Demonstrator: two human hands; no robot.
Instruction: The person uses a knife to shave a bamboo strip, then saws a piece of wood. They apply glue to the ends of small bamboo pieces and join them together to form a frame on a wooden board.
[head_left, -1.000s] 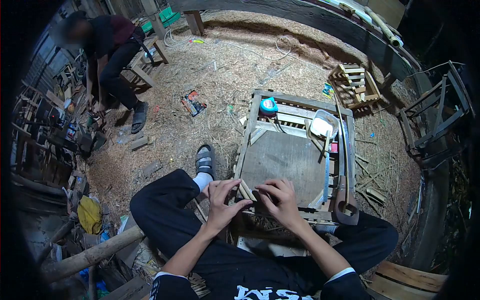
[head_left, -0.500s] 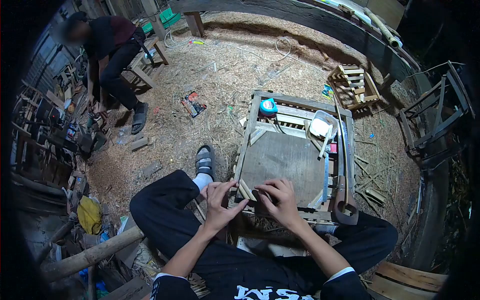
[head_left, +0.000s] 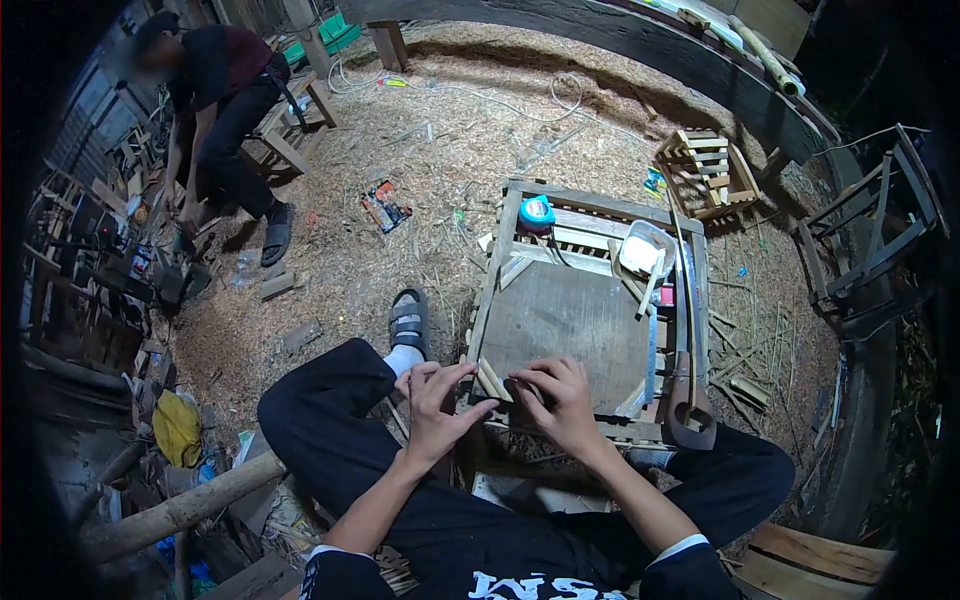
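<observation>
At the near left corner of a slatted wooden frame [head_left: 484, 312], my left hand [head_left: 432, 405] has its thumb and forefinger spread, their tips right at the corner. Short pale wooden strips [head_left: 491, 380] lie diagonally across that corner, between my two hands. My right hand [head_left: 565, 402] is over the near edge, fingers bent and apart, fingertips close to the strips. A flat dark board [head_left: 565, 325] fills the middle of the frame. A handsaw [head_left: 690, 415] rests along the frame's right side, its wooden handle nearest me.
On the frame sit a blue tape measure [head_left: 536, 214] and a plastic tub [head_left: 648, 248] of white material. Beyond it stands a slatted wooden crate [head_left: 708, 172]. Another person [head_left: 225, 110] bends over at the far left. A pole [head_left: 185, 510] crosses near my left knee.
My left hand's fingers have shifted very slightly; my right hand stays put. The other person's head and arms have moved a little.
</observation>
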